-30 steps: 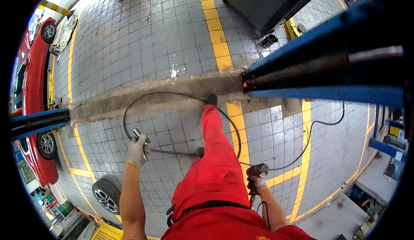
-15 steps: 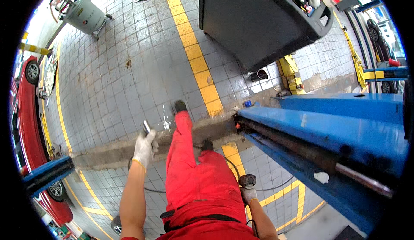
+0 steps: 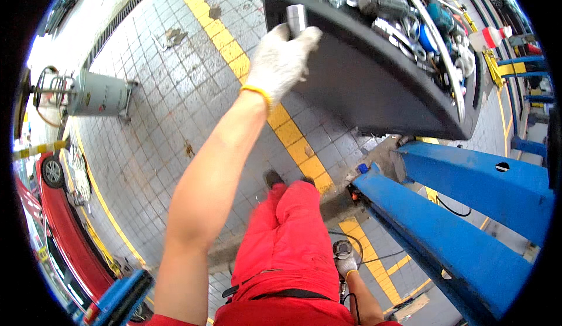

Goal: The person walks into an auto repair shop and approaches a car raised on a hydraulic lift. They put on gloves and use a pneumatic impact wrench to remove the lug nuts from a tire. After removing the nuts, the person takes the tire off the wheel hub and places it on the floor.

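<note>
Since half a second ago, the left hand (image 3: 281, 62) has swung up and forward from over the floor to the near edge of the tool cart, while the right stays low beside the hip.

Far left of both hands is a red car (image 3: 70, 226); nearer the left hand, but well apart, stands a grey drum (image 3: 99, 94). The gloved left hand is closed around a shiny metal cylinder (image 3: 297, 16), whose free end points away from the wrist. It looks rigid, dense for its size and perhaps slick if oily; a grip around its lower wall, glove fabric against metal, should suit it. Whether it touches the cart (image 3: 366, 83), just right of the left hand, I cannot tell.

The gloved right hand (image 3: 348, 264) grips a dark power tool (image 3: 342, 248), its fingers partly hidden. Likely heavy and front-weighted, it is best held by the handle below its body. A blue beam (image 3: 448, 226) lies right of that hand.
</note>
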Demonstrator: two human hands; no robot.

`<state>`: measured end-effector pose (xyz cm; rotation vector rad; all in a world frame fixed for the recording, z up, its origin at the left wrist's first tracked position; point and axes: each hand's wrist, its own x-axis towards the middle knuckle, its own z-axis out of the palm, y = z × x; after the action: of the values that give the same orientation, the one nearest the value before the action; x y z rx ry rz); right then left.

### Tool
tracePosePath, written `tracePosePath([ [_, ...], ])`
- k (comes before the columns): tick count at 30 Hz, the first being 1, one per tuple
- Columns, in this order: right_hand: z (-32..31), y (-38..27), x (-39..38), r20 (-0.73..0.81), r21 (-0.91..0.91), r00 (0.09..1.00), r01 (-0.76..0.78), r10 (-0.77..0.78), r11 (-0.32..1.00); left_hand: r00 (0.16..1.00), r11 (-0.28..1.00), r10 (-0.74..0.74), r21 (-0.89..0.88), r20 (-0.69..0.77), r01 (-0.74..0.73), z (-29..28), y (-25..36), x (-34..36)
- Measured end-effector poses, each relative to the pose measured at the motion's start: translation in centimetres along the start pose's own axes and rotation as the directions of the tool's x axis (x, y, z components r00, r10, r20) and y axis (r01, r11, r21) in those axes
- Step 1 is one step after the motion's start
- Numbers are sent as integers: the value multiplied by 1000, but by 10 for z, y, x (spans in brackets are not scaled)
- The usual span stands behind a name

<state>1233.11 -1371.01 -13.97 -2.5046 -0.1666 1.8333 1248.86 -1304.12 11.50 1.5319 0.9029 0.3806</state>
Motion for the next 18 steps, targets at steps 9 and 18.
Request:
tracePosePath([
  [9,-25,-217,101,-153,80,984,110,-97,991,961,985,50,148,271,-92,-62,48,100],
  [18,-97,-392,164,-174,-55,976,124,-132,991,524,512,-852,-248,-23,822,-356,-166,142],
])
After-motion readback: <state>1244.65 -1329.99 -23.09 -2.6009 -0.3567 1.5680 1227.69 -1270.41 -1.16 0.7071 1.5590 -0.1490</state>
